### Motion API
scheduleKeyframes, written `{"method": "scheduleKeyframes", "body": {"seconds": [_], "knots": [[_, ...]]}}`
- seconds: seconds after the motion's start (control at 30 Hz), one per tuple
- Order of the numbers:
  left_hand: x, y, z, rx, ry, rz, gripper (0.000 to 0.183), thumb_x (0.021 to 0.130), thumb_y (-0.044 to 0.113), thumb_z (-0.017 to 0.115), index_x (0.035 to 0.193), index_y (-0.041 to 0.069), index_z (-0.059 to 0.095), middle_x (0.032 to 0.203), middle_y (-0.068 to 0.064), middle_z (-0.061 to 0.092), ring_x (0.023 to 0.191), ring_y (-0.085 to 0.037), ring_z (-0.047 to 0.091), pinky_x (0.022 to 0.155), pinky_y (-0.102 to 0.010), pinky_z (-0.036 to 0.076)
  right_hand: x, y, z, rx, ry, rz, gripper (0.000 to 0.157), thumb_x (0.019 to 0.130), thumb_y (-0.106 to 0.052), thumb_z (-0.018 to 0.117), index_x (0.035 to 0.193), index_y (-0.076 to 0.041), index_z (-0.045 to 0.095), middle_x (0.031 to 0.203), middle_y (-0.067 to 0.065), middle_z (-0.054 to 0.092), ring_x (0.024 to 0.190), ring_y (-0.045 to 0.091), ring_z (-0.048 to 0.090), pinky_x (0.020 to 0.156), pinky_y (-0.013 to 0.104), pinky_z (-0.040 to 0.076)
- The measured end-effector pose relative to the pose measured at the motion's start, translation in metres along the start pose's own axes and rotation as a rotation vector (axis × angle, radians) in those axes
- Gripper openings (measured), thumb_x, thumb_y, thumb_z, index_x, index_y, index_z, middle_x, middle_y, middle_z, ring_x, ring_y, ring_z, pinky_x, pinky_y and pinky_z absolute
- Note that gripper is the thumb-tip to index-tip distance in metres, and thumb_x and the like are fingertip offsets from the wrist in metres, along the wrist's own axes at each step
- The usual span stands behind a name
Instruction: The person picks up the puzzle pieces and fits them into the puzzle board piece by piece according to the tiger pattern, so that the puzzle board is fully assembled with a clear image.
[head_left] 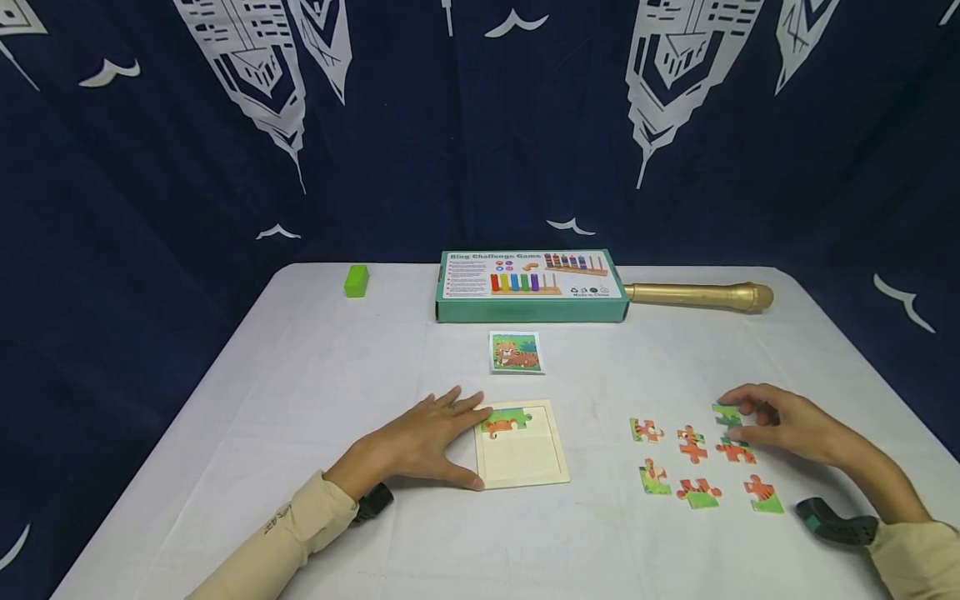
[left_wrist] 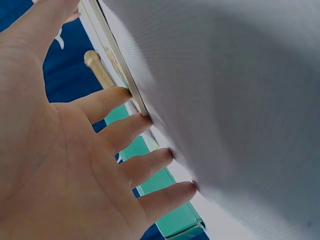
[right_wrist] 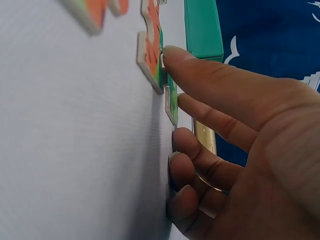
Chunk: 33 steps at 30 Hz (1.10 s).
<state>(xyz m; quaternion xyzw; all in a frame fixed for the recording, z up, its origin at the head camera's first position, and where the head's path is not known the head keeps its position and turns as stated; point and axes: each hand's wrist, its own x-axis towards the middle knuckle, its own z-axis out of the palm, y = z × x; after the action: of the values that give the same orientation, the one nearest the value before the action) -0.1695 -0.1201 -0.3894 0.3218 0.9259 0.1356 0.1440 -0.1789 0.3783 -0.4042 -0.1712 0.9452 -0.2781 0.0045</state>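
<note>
My left hand (head_left: 416, 440) lies spread at the left edge of a wooden puzzle tray (head_left: 525, 458), its thumb by the lower corner and index finger by the upper one. In the left wrist view, straight fingers (left_wrist: 150, 167) meet the table and tray edge. Green-and-orange puzzle piecing (head_left: 507, 422) fills the tray's upper left. To the right, my right hand (head_left: 798, 425) pinches a green puzzle piece (head_left: 726, 414) between thumb and index finger, the piece still low at the table. Its other fingers (right_wrist: 182, 170) are curled. Directly below lies an orange striped piece (head_left: 737, 452).
Several loose tiger pieces (head_left: 699, 493) lie between the tray and my right hand. A tiger picture card (head_left: 517, 353) sits behind the tray. Farther back are a green game box (head_left: 532, 311), a gold microphone-like stick (head_left: 697, 296) and a green block (head_left: 356, 282).
</note>
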Motion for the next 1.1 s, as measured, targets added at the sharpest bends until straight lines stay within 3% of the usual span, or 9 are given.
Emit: {"method": "scheduleKeyframes", "body": {"seconds": [0.63, 0.87, 1.1], "knots": [[-0.001, 0.001, -0.001, -0.008, -0.008, -0.002, 0.096, 0.072, 0.065, 0.071, 0.15, 0.02, 0.036, 0.158, -0.001, 0.024, 0.146, -0.031, 0.013, 0.115, -0.056, 0.018, 0.001, -0.005, 0.001, -0.046, 0.019, 0.075, 0.042, 0.077, -0.018, 0.08, 0.109, 0.001, 0.061, 0.095, 0.007, 0.056, 0.07, 0.004, 0.041, 0.056, 0.022, 0.036], [-0.001, 0.001, -0.002, 0.001, -0.007, 0.0, 0.096, 0.072, 0.066, 0.07, 0.15, 0.021, 0.036, 0.158, -0.001, 0.024, 0.146, -0.031, 0.013, 0.115, -0.055, 0.018, 0.002, -0.006, 0.0, -0.018, 0.005, 0.09, 0.044, 0.079, -0.017, 0.078, 0.113, 0.002, 0.058, 0.099, 0.008, 0.06, 0.072, 0.002, 0.046, 0.058, 0.021, 0.04], [-0.001, 0.001, -0.002, 0.0, -0.008, -0.002, 0.096, 0.072, 0.065, 0.071, 0.149, 0.021, 0.036, 0.158, -0.001, 0.024, 0.146, -0.031, 0.014, 0.115, -0.055, 0.018, 0.009, -0.011, -0.006, 0.038, -0.013, 0.057, 0.04, 0.084, -0.012, 0.073, 0.116, 0.004, 0.055, 0.107, 0.018, 0.064, 0.079, -0.006, 0.052, 0.063, 0.021, 0.046]]}}
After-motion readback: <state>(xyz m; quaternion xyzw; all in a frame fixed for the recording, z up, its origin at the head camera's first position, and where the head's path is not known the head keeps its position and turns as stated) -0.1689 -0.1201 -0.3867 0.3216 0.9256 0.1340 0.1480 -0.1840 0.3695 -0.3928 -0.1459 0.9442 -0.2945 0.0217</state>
